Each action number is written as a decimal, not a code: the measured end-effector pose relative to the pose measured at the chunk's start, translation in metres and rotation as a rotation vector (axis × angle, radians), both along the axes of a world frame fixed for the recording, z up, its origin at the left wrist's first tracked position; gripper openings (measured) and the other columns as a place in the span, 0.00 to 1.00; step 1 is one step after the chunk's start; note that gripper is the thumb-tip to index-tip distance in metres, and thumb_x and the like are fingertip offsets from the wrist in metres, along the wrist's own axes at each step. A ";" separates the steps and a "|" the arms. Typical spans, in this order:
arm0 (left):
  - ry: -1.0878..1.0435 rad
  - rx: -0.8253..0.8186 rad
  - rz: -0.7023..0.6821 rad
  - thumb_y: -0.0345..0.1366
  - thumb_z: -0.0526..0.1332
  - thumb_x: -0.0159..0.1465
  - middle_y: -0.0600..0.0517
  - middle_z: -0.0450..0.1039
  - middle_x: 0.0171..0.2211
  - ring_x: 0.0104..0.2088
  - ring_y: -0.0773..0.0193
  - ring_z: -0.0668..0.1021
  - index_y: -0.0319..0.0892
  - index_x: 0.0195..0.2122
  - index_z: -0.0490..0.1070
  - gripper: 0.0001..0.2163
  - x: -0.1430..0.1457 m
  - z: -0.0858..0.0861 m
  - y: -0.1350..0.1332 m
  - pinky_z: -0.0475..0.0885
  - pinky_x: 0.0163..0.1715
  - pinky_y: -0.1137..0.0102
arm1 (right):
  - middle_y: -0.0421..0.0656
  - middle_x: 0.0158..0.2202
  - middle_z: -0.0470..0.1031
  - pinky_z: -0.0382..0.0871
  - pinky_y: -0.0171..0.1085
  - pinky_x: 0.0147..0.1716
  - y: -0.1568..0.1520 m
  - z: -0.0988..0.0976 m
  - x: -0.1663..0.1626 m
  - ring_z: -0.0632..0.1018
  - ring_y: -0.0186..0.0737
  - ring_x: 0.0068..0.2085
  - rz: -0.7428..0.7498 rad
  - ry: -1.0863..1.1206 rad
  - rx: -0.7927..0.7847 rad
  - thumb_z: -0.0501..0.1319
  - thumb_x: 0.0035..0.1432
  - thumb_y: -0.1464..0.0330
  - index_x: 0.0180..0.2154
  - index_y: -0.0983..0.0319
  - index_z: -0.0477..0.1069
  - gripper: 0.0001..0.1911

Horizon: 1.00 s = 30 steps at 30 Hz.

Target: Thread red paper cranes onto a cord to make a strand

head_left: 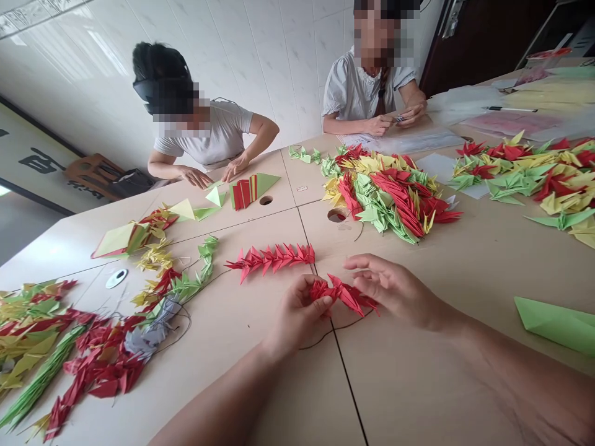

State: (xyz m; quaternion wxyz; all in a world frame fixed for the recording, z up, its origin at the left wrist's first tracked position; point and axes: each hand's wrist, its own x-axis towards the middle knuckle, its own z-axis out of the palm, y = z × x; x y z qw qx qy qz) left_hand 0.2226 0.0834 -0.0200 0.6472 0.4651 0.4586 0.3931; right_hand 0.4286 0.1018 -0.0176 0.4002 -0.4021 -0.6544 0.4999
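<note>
My left hand (297, 314) is closed around one end of a short string of red folded paper cranes (346, 293), thumb on top. My right hand (402, 290) hovers at the other end of these cranes, fingers apart and curved; it does not appear to grip them. A dark thread (320, 339) runs below the cranes on the table. Just beyond my hands lies a second string of red paper cranes (274, 259), packed close together.
A mixed heap of red, green and yellow cranes (385, 192) lies ahead; more crane strings (106, 353) spread at left. Green paper (558, 325) is at right. Two people sit opposite, one with hands (237, 167) near paper sheets (253, 189). The table has a cable hole (337, 215).
</note>
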 end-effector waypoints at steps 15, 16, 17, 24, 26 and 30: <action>-0.410 -0.345 -0.046 0.32 0.68 0.57 0.54 0.73 0.29 0.28 0.70 0.79 0.40 0.36 0.66 0.11 -0.015 0.000 0.012 0.74 0.28 0.77 | 0.46 0.55 0.73 0.62 0.53 0.60 0.023 -0.003 0.014 0.69 0.45 0.60 -0.057 0.772 -0.732 0.47 0.60 0.44 0.51 0.53 0.67 0.27; -0.420 -0.368 -0.055 0.32 0.68 0.57 0.53 0.75 0.30 0.30 0.68 0.80 0.40 0.37 0.66 0.11 -0.015 0.000 0.012 0.75 0.30 0.77 | 0.46 0.55 0.73 0.62 0.52 0.60 0.023 -0.003 0.015 0.70 0.45 0.60 -0.059 0.773 -0.741 0.47 0.60 0.44 0.50 0.53 0.67 0.27; -0.430 -0.388 -0.068 0.31 0.68 0.57 0.52 0.75 0.31 0.31 0.67 0.81 0.40 0.37 0.67 0.11 -0.015 0.000 0.012 0.76 0.31 0.77 | 0.46 0.55 0.73 0.63 0.52 0.60 0.023 -0.003 0.015 0.70 0.45 0.60 -0.060 0.766 -0.747 0.48 0.60 0.44 0.50 0.53 0.67 0.27; -0.497 -0.481 -0.123 0.28 0.67 0.58 0.50 0.77 0.33 0.35 0.66 0.82 0.39 0.38 0.68 0.09 -0.014 0.000 0.011 0.77 0.35 0.76 | 0.46 0.56 0.72 0.68 0.54 0.56 0.023 -0.006 0.017 0.70 0.46 0.59 -0.033 0.579 -0.680 0.42 0.62 0.44 0.52 0.51 0.64 0.28; -0.511 -0.506 -0.113 0.28 0.67 0.59 0.51 0.76 0.33 0.34 0.66 0.82 0.39 0.37 0.68 0.08 -0.015 0.000 0.012 0.77 0.35 0.77 | 0.46 0.56 0.72 0.68 0.53 0.56 0.023 -0.008 0.017 0.70 0.46 0.59 -0.023 0.571 -0.677 0.43 0.62 0.45 0.52 0.52 0.64 0.27; -0.510 -0.533 -0.104 0.29 0.67 0.58 0.53 0.75 0.32 0.33 0.66 0.82 0.39 0.36 0.67 0.09 -0.015 0.001 0.013 0.78 0.34 0.76 | 0.46 0.55 0.73 0.68 0.51 0.56 0.024 -0.012 0.017 0.70 0.46 0.59 -0.030 0.584 -0.721 0.50 0.62 0.50 0.51 0.53 0.66 0.22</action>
